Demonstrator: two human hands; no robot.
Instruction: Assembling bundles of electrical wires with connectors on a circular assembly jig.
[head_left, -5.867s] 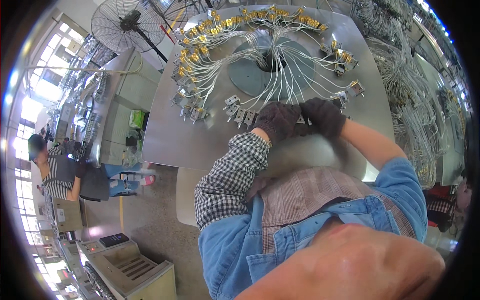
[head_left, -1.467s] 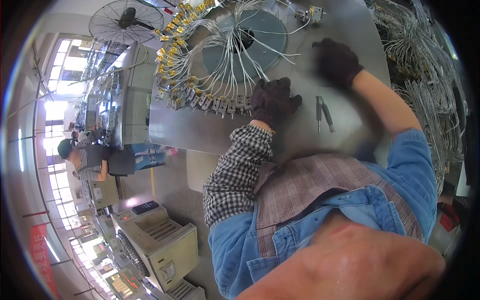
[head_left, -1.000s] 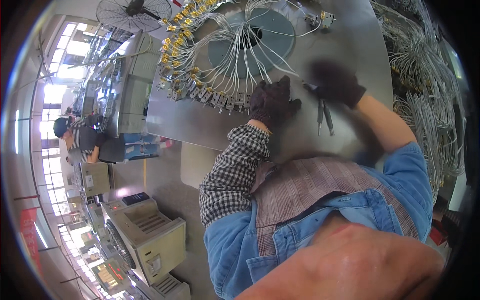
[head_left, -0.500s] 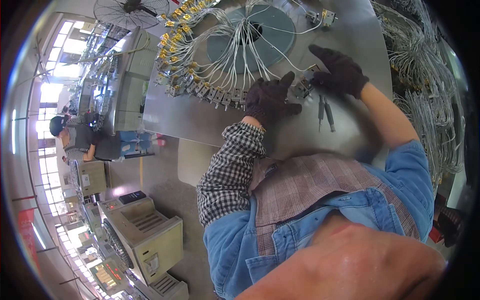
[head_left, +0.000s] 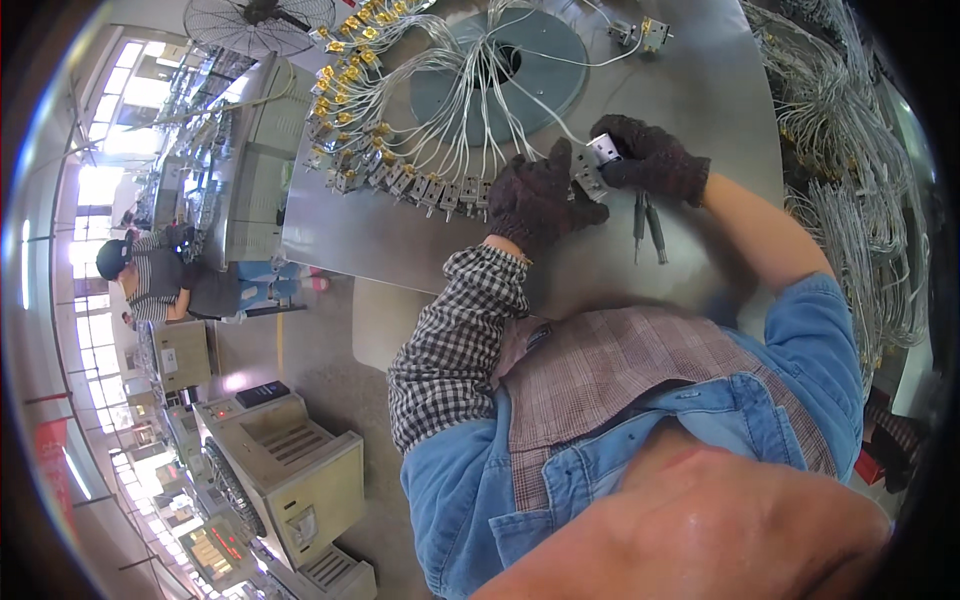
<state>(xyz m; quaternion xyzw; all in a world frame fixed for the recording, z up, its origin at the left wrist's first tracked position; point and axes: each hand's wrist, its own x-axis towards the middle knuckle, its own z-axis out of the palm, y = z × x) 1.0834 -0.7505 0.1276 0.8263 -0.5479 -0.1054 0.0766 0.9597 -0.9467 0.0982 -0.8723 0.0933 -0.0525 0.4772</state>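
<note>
My right hand (head_left: 655, 162), in a dark knitted glove, is closed on a small silvery metal block (head_left: 604, 149) with two dark holes in its face. A white wire runs from this block toward the grey round disc (head_left: 560, 75). Just below it, between my two hands, is another small metal block (head_left: 588, 180). My left hand (head_left: 535, 195), gloved too, lies beside it with thumb and forefinger spread; whether they touch it is hard to see. Left of that hand, a curved row of similar metal blocks (head_left: 430, 190) is wired to the disc's centre.
Two slim dark tools (head_left: 648, 228) lie on the metal table (head_left: 380, 235) below my right hand. One wired block (head_left: 655, 35) sits at the far right. Bundles of white wires (head_left: 850, 180) hang at the right. A person (head_left: 160, 275) and a fan (head_left: 262, 20) are at the left.
My right hand has moved slightly left and its fingers have closed on a metal block, now raised and turned. My left hand has stayed nearly in place.
</note>
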